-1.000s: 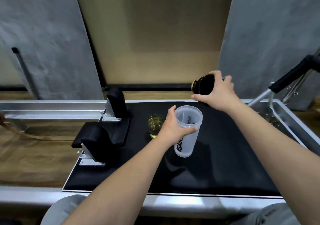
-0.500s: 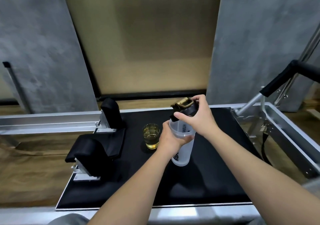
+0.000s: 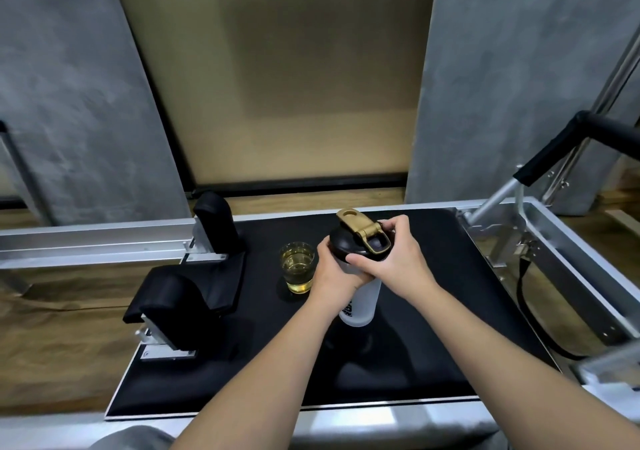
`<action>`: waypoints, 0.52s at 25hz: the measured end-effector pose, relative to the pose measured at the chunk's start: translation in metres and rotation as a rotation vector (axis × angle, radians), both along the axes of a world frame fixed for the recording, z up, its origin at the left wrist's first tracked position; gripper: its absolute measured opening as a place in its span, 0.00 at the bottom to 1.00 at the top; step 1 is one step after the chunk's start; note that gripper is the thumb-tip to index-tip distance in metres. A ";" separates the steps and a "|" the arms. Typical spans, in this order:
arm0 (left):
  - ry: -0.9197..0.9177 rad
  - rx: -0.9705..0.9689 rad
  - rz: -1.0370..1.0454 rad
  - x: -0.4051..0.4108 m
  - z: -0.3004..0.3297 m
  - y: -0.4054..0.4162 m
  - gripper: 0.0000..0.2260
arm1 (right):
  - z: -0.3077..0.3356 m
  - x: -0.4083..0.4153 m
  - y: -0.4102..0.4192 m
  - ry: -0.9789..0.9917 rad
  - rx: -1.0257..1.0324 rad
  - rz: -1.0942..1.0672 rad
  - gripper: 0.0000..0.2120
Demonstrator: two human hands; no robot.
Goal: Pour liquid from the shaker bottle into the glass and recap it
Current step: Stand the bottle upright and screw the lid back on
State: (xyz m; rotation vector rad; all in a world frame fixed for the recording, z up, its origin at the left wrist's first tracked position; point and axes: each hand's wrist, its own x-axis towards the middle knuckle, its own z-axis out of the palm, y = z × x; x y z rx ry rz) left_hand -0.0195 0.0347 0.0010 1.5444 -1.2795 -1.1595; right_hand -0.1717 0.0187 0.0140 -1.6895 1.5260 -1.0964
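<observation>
The shaker bottle [image 3: 360,305] has a frosted, translucent white body with dark lettering low on its side, a glossy black lid [image 3: 349,247] and a matte gold flip cap [image 3: 362,233]. Just left of it, the clear glass [image 3: 298,267] holds pale yellow-gold liquid. Both stand on a black padded bench [image 3: 415,345] edged in silver metal, with black cushioned blocks [image 3: 173,314] further left of the bottle, and mottled grey wall panels [image 3: 69,85] flanking a dull olive-tan panel [image 3: 284,68] behind it.

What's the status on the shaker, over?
Left hand gripping shaker bottle. Right hand seating lid. Glass filled, beside it. Nothing obstructing.
</observation>
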 end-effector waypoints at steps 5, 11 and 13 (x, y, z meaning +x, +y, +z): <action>-0.030 -0.002 -0.014 0.001 -0.003 -0.003 0.46 | -0.007 0.000 0.005 0.000 0.005 0.013 0.43; 0.024 0.001 0.000 0.000 -0.014 -0.007 0.36 | 0.000 0.003 0.009 0.146 0.011 -0.005 0.43; 0.048 0.007 -0.003 0.002 -0.017 -0.011 0.37 | 0.008 -0.002 0.008 0.237 -0.001 0.006 0.48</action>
